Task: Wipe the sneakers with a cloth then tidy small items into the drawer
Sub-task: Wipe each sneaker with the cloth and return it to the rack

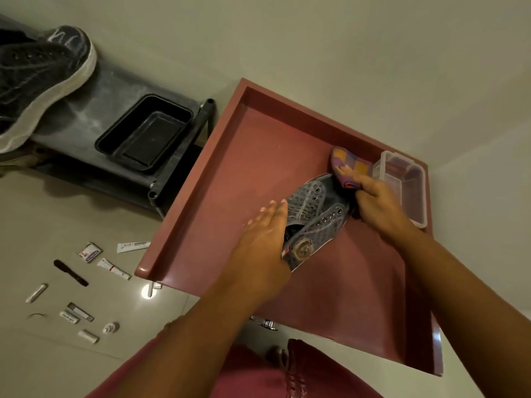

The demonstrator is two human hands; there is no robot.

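On the floor at the left lie scattered small items (pixel 86 285): tubes, sachets, a dark file. Above them a black sneaker (pixel 37 79) and an empty black tray (pixel 145 133) sit on a grey rack (pixel 115 90); the sneaker is cut off by the frame edge. The reddish drawer (pixel 218 156) has open room along its left side. At its middle lies a grey sneaker (pixel 313 219); the left hand (pixel 264 239) rests on its near side, fingers straight. The right hand (pixel 379 205) grips a checked cloth (pixel 347 168), bunched against the shoe's toe and hiding it. A clear box (pixel 402 182) stands at the drawer's right edge, touching the cloth.
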